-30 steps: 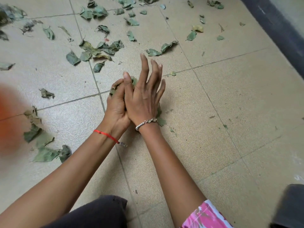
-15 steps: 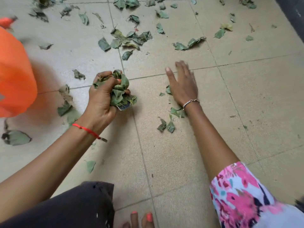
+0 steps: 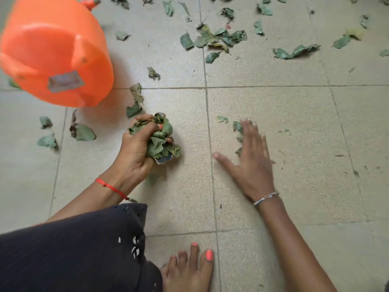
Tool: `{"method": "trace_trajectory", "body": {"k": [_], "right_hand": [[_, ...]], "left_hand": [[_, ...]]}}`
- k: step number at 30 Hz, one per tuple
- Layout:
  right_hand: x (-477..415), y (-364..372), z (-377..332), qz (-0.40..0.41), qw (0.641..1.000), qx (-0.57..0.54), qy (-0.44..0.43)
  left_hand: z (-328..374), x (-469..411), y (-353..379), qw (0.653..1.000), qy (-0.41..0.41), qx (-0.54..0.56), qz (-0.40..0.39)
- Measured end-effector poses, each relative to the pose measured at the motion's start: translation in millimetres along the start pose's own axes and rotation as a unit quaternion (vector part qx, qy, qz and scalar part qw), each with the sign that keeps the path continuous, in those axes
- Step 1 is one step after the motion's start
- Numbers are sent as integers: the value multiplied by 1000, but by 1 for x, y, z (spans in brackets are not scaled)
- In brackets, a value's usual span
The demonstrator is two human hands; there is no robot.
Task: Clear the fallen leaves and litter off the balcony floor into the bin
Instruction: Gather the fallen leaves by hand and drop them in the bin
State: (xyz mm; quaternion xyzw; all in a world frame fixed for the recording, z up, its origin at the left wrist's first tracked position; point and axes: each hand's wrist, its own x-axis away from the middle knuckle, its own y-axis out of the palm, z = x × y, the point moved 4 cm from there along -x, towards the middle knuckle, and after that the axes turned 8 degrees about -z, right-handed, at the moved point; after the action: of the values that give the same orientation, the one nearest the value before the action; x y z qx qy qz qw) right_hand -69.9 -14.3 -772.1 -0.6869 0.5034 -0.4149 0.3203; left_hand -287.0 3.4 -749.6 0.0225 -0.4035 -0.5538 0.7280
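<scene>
Two hands: left grip [image 3: 139,148] tight around leaves [image 3: 160,138].

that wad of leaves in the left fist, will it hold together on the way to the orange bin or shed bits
The wad of leaves looks crumpled and springy, bulging out past the left hand, so it probably loosens once the grip eases. Loose edges and a scrap of litter hang from its underside, so a few pieces may drop. It likely weighs almost nothing, so the short carry to the orange bin should be easy.

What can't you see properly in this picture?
- Orange bin, head view: blurred, and only its outside shows, so its contents are hidden.
- Leaves under the right hand: blurred and partly covered.
- Bluish scrap in the left hand: mostly buried in the leaf bundle.
</scene>
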Motion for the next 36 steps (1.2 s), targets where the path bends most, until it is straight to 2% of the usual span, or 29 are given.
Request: {"method": "trace_trajectory", "body": {"k": [3, 9, 12, 13, 14, 15, 16, 17, 18, 19, 20, 21, 23, 24, 25, 26, 28, 29, 30, 31, 33, 34, 35, 36], "right_hand": [[-9, 23, -33, -2, 997, 52, -50], [-40, 33, -92, -12, 986, 26, -162], [-36, 49, -122, 17, 975, 95, -202], [-34, 54, -134, 18, 969, 116, -218], [-33, 60, -146, 8, 961, 137, -240], [-31, 66, -159, -7, 951, 160, -265], [-31, 72, -170, -22, 938, 190, -289], [-32, 77, -178, -30, 925, 225, -305], [-35, 80, -182, -29, 915, 258, -309], [-39, 82, -182, -19, 914, 276, -297], [-44, 82, -179, -3, 922, 277, -270], [-48, 80, -173, 12, 935, 267, -235], [-52, 73, -162, 40, 963, 200, -175], [-50, 71, -161, 54, 971, 156, -172], [-46, 70, -163, 66, 973, 120, -188], [-41, 71, -169, 69, 968, 96, -219], [-30, 77, -183, 58, 952, 77, -289], [-24, 82, -191, 44, 942, 79, -322], [-18, 88, -199, 18, 934, 86, -346], [-12, 95, -207, -20, 925, 94, -368], [-9, 110, -218, -100, 906, 131, -391], [-11, 116, -222, -117, 901, 153, -389], [-15, 120, -226, -115, 902, 167, -380], [-20, 122, -231, -106, 907, 174, -368]], "left_hand": [[9, 6, -15, 1000, 3, 1, 28], [32, 18, -35, 997, 49, 62, 18], [57, 30, -51, 993, 83, 80, 33], [49, 41, -51, 996, 72, 52, 14], [27, 51, -53, 997, 66, -39, -24], [-4, 67, -62, 989, -10, -142, -39], [-49, 94, -76, 949, -87, -303, -29], [-96, 110, -75, 899, -91, -424, -65], [-135, 122, -68, 852, -112, -507, -67], [-165, 135, -61, 821, -150, -545, -79], [-174, 143, -49, 808, -165, -560, -80], [-153, 148, -38, 793, -171, -577, -92], [-144, 155, -32, 705, -150, -685, -106], [-143, 148, -35, 650, -105, -750, -68], [-152, 147, -35, 651, -105, -746, -92], [-151, 150, -33, 675, -167, -711, -99], [-137, 142, -48, 735, -137, -663, -47], [-130, 131, -67, 781, -113, -615, 1], [-143, 138, -56, 780, -37, -624, 39], [-144, 125, -88, 782, 55, -618, 65], [-90, 104, -137, 880, 119, -446, 113], [-52, 94, -158, 928, 117, -337, 110], [-9, 87, -173, 941, 121, -271, 160], [30, 76, -181, 959, 150, -88, 222]]}}
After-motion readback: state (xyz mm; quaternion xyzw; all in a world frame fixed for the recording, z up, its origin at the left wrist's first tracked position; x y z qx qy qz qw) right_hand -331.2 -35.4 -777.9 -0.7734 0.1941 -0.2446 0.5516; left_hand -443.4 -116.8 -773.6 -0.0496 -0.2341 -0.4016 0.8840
